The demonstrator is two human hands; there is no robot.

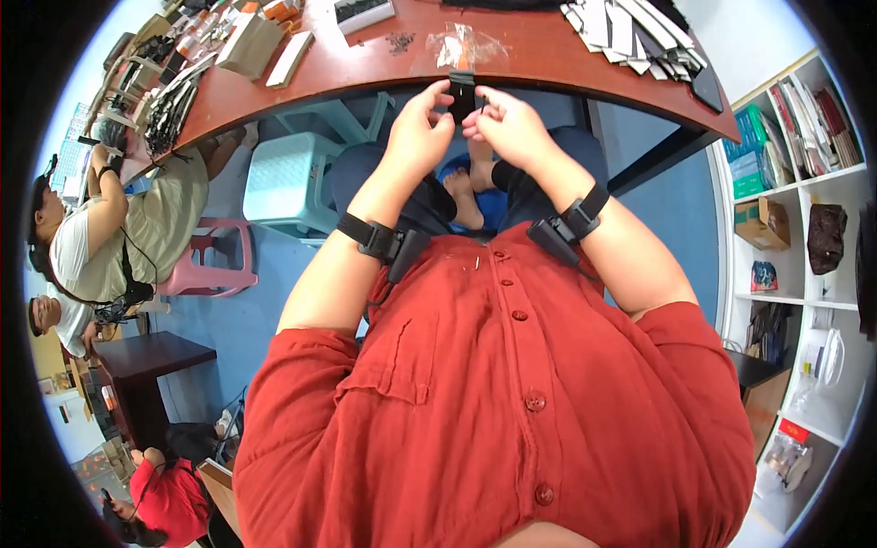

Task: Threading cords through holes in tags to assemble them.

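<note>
A black strip-like piece (462, 94) hangs over the near edge of the table, between my two hands. Black bands (461, 77) are wound around its upper end at the table edge. My left hand (426, 126) is on its left side, fingers curved and apart, the tips beside or touching the strip. Closed in a pinch, my right hand (510, 128) is just to the right of it. Something small and dark shows at those right fingertips, too small to name.
Clear plastic film (468, 47) lies on the red-brown table (521, 41) beyond my hands. Small dark bits (400, 42) and a white box (364, 15) are left of it; white and black strips (630, 36) are piled right. Stools (288, 183) and other people are at left, shelves (795, 247) at right.
</note>
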